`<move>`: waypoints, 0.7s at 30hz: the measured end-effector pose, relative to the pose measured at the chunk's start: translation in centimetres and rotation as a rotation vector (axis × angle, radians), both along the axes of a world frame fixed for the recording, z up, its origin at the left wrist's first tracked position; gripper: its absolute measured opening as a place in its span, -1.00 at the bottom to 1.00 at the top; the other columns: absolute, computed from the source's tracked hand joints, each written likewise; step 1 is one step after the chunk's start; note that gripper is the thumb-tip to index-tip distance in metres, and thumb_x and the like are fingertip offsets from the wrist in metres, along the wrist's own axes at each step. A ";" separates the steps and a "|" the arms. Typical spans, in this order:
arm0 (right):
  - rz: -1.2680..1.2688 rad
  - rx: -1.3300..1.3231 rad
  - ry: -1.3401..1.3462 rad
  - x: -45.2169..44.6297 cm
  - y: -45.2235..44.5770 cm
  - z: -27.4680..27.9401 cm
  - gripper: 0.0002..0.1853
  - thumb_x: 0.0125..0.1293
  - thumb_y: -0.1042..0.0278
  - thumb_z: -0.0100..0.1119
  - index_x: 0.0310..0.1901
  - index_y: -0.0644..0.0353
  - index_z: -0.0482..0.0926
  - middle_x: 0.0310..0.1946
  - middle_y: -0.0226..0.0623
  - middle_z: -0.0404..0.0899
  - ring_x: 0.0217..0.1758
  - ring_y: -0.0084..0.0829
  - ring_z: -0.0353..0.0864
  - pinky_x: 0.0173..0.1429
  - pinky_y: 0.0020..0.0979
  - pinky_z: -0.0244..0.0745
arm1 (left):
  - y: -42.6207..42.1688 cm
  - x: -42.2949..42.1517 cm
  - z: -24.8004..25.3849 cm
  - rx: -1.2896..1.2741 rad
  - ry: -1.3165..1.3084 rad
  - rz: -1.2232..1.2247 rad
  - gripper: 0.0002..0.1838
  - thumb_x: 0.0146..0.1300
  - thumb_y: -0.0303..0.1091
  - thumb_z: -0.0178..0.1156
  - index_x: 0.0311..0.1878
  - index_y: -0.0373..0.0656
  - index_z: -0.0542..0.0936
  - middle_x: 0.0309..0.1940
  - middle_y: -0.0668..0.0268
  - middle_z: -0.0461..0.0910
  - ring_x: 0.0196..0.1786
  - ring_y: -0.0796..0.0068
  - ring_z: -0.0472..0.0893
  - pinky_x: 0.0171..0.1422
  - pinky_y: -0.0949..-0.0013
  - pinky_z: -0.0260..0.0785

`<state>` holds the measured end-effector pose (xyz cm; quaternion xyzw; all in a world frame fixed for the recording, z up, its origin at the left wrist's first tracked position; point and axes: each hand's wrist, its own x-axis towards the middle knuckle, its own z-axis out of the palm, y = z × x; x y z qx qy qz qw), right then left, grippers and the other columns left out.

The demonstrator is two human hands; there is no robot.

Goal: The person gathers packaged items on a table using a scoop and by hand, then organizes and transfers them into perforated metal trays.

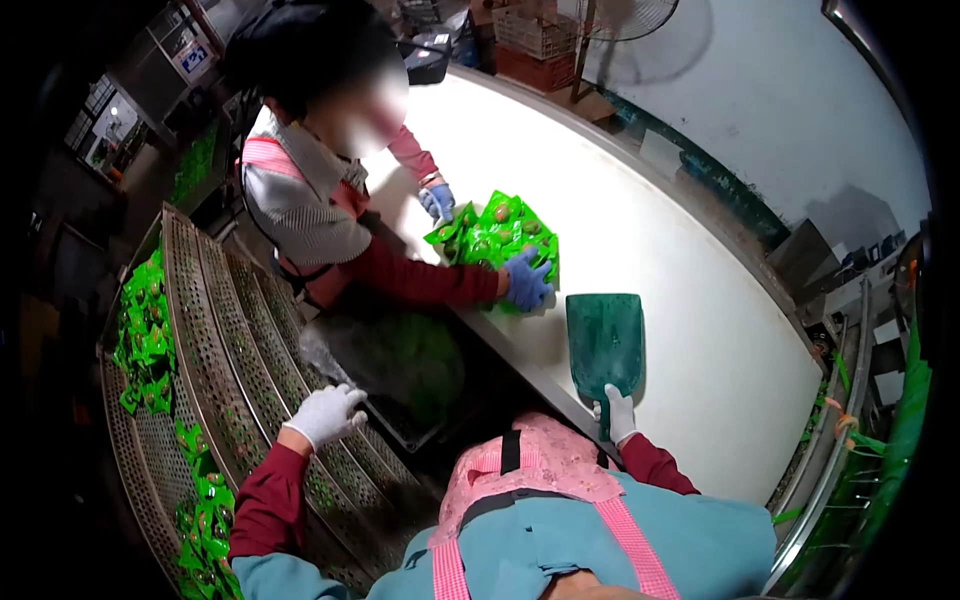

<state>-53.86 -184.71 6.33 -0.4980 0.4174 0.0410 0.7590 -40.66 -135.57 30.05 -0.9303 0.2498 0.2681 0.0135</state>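
Observation:
My right hand (618,414), in a white glove, is closed round the handle of a dark green scoop (605,340), whose blade lies on the white table (700,370). At the left, my left hand (328,415), also in a white glove, is at the edge of a dark crate (405,440) with cloudy plastic in it; its fingers are bent, and I cannot make out what they hold. Beyond the scoop, a co-worker's blue-gloved hands (527,280) are on a pile of green packets (500,232) on the table.
Perforated metal trays (225,330) stand at the left, with green packets (146,330) along their far side. The co-worker (310,200) leans over the table's left edge. Stacked crates (535,50) and a fan (630,12) are at the back. Metal rails (835,470) run at the right.

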 end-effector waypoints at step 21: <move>0.171 0.196 0.031 0.9 -1.8 4.0 -0.70 0.31 0.14 0.09 -0.32 0.26 0.49 -0.55 -0.32 0.51 -0.66 -0.55 0.44 -0.58 -0.51 0.38 | -1.2 -0.6 0.4 -0.060 0.071 0.053 -0.55 0.29 -0.09 0.14 0.16 -0.14 0.48 -0.03 0.03 0.53 0.00 -0.03 0.55 0.10 0.06 0.42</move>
